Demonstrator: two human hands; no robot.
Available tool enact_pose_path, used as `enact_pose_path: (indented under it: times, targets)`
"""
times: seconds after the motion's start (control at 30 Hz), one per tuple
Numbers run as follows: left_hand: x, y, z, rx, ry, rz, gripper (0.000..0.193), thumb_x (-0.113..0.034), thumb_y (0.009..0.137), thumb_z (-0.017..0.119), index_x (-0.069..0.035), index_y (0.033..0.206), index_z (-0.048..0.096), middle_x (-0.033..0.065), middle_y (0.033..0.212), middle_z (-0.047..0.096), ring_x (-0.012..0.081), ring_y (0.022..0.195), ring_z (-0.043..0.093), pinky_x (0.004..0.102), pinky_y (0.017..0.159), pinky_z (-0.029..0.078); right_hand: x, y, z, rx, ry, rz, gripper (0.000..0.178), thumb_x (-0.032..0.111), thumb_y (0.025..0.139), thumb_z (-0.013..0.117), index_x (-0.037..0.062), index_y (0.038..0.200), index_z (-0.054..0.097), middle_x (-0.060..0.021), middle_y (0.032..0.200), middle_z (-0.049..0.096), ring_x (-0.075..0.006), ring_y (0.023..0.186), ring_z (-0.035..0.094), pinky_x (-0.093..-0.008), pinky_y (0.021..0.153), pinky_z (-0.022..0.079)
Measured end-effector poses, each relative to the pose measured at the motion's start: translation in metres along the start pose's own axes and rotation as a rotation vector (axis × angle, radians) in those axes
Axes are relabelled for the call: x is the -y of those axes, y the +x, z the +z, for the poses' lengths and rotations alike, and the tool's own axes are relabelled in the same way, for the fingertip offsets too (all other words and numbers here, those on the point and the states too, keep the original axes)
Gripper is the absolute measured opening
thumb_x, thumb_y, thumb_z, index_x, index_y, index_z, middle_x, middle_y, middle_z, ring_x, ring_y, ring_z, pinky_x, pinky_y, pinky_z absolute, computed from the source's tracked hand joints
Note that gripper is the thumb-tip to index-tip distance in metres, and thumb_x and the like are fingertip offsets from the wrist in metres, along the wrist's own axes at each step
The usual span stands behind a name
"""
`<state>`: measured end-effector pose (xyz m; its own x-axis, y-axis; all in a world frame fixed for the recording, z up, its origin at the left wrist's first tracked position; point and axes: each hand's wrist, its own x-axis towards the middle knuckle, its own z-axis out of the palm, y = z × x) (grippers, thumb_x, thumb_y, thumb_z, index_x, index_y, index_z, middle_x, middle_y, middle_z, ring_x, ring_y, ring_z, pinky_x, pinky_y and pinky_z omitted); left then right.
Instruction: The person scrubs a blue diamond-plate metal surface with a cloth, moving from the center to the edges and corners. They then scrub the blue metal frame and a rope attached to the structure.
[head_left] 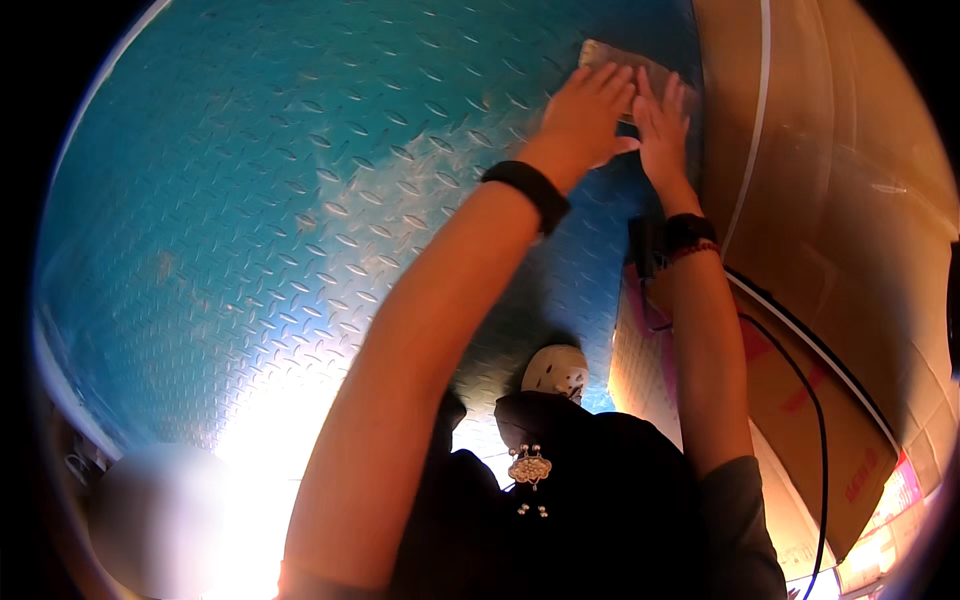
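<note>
Both my arms reach forward over a blue metal plate floor (250,180) with a raised tread pattern. At the far right of it lies a small flat tan piece (612,53), perhaps cardboard or cloth; its kind cannot be made out. My left hand (588,112), with a black band at the wrist, rests flat on its near left side, fingers outstretched. Beside it, my right hand (661,135) lies over the right part of the piece, its fingers also straight. Neither hand is closed around anything. Much of the piece is hidden beneath my fingers.
Large cardboard (830,130) borders the plate on the right, with a white strap (757,120) along it. A black cable (822,440) runs over the cardboard near my right arm. My shoe (556,371) stands on the plate. A blurred round shape (155,520) and strong glare fill the lower left.
</note>
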<state>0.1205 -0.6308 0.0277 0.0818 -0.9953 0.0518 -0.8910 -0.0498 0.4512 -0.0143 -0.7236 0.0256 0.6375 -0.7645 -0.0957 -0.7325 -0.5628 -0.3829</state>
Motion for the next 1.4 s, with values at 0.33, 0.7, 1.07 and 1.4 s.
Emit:
enact_pose_path:
  times: [0.33, 0.7, 1.07, 1.4]
  targets:
    - [-0.021, 0.011, 0.01, 0.033, 0.072, 0.102, 0.076, -0.049, 0.079, 0.06, -0.009, 0.138, 0.035, 0.0052, 0.145, 0.031, 0.0207, 0.135, 0.026, 0.0368, 0.11, 0.021, -0.024, -0.01, -0.006, 0.082, 0.044, 0.241, 0.052, 0.054, 0.093, 0.027, 0.0345, 0.142, 0.027, -0.0174, 0.151, 0.004, -0.039, 0.138, 0.002, -0.0635, 0.103, 0.007]
    - [0.021, -0.057, -0.014, -0.022, 0.088, 0.151, 0.073, -0.045, 0.082, 0.057, -0.003, 0.136, 0.034, 0.0091, 0.145, 0.03, 0.0227, 0.134, 0.027, 0.0367, 0.109, 0.023, 0.034, -0.03, 0.025, 0.098, -0.094, 0.073, 0.06, 0.059, 0.091, 0.027, 0.0307, 0.144, 0.021, -0.0216, 0.15, 0.004, -0.0415, 0.137, 0.004, -0.0641, 0.102, 0.011]
    - [0.107, -0.192, -0.086, 0.077, 0.233, 0.007, 0.066, -0.042, 0.087, 0.049, -0.009, 0.141, 0.028, 0.0059, 0.147, 0.026, 0.0239, 0.135, 0.026, 0.0424, 0.108, 0.025, 0.177, -0.071, 0.082, 0.067, -0.164, -0.32, 0.065, 0.059, 0.086, 0.042, 0.0285, 0.142, 0.028, -0.026, 0.148, 0.007, -0.0422, 0.137, 0.008, -0.0684, 0.097, 0.018]
    - [0.165, -0.26, -0.137, 0.237, 0.254, -0.138, 0.053, -0.036, 0.094, 0.041, -0.011, 0.139, 0.033, 0.0068, 0.146, 0.028, 0.022, 0.135, 0.026, 0.0442, 0.109, 0.024, 0.244, -0.063, 0.107, 0.055, -0.019, -0.668, 0.055, 0.055, 0.082, 0.052, 0.0296, 0.131, 0.046, -0.0208, 0.144, 0.025, -0.0353, 0.134, 0.023, -0.0598, 0.098, 0.025]
